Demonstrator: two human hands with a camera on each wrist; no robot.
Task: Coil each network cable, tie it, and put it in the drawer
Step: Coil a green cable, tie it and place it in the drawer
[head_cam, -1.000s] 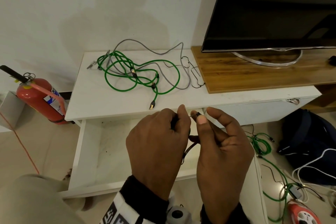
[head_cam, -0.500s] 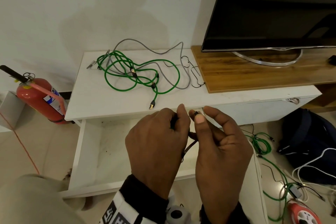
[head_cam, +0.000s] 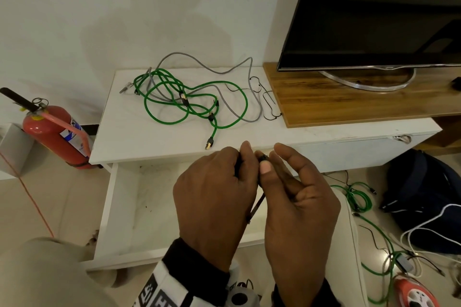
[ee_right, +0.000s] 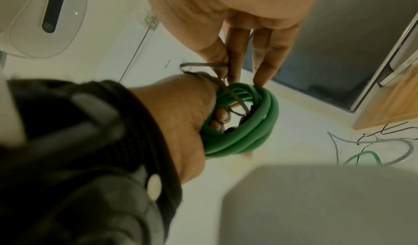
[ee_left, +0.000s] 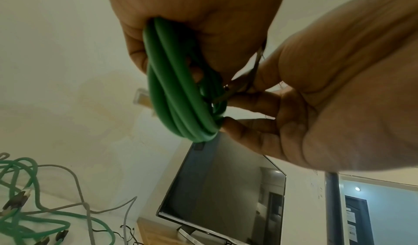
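Note:
My left hand [head_cam: 239, 159] grips a coiled green network cable [ee_left: 178, 97] over the open white drawer [head_cam: 109, 207]. In the head view the hand hides the coil. The right wrist view shows the coil [ee_right: 248, 123] bunched in the left fist. My right hand [head_cam: 270, 164] pinches a thin dark tie [head_cam: 257, 204] between thumb and forefinger, right against the left hand. The tie [ee_right: 203, 64] loops over the coil. Loose green cables [head_cam: 189, 102] and a grey cable [head_cam: 224, 70] lie tangled on the white cabinet top.
Thin black ties [head_cam: 268, 104] lie beside a wooden board [head_cam: 349, 97] that carries a TV [head_cam: 374, 12]. A red fire extinguisher [head_cam: 55, 132] stands at the left. On the floor at the right are more cables [head_cam: 359, 197], a dark bag [head_cam: 424, 194] and a red reel [head_cam: 414, 294].
The right hand's thumb and fingers have shifted slightly toward the left hand on the tie. Both hands otherwise stay in place over the drawer.

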